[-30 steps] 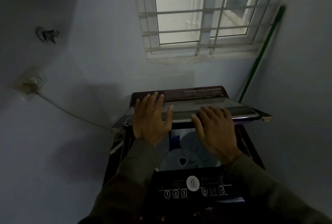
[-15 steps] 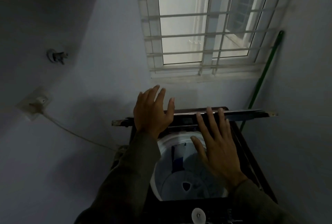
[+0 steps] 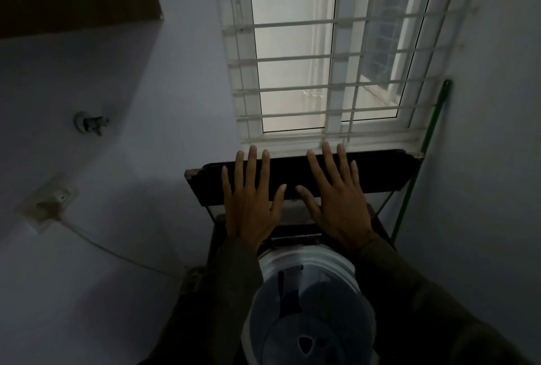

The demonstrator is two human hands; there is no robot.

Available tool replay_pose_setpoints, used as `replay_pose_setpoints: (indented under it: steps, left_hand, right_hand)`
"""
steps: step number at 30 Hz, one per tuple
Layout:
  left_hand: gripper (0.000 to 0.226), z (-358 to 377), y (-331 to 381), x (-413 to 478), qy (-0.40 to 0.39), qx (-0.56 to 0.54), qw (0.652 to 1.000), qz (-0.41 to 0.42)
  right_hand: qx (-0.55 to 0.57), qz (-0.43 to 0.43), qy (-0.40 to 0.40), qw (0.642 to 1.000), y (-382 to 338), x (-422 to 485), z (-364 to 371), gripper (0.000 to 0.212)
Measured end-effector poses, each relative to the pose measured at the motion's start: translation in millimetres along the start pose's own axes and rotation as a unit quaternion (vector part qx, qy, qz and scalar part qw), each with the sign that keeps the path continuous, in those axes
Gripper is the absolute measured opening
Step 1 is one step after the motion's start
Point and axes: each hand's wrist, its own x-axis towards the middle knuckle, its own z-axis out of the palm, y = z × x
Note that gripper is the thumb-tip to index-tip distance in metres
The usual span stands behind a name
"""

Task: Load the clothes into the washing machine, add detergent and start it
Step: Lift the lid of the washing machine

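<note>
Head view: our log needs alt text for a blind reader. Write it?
The left hand and right hand press flat, fingers straight, against the raised dark lid of a washing machine, its pale drum exposed below. Behind is a barred window; a green pole leans at right.

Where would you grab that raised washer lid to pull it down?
Likely the lid by its top edge, from the front, fingers hooked over it. The lid stands folded up, nearly upright below the window, so that long edge is exposed; its flat face offers nothing to grip.

Dark olive long sleeves — bare hands.
</note>
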Motion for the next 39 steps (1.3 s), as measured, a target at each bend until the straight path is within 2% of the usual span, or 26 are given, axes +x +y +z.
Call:
replay_pose_setpoints:
  steps: [10, 17, 25, 33, 39]
  left_hand:
    - [0.081, 39.2, -22.3, 62.2, -0.077, 0.01, 0.997, 0.009]
    - [0.092, 69.2, -29.3, 102.9, -0.126, 0.011, 0.992, -0.004]
    - [0.098, 98.8, -41.1, 138.9, -0.18, -0.004, 0.984, 0.0]
    - [0.097, 121.1, -46.0, 149.4, -0.198, -0.011, 0.98, -0.003]
    - [0.092, 125.3, -49.1, 146.8, -0.189, -0.008, 0.982, 0.006]
  right_hand:
    - [-0.017, 0.016, -0.032, 0.999, 17.3, 74.4, 30.1, 0.073]
    - [-0.021, 0.03, -0.087, 0.996, 27.9, 122.8, 51.5, 0.079]
    - [-0.018, 0.056, -0.149, 0.987, 35.7, 166.9, 76.0, 0.074]
    - [-0.003, 0.069, -0.195, 0.978, 41.7, 184.1, 92.5, 0.078]
    - [0.002, 0.068, -0.188, 0.98, 43.8, 184.1, 101.4, 0.08]
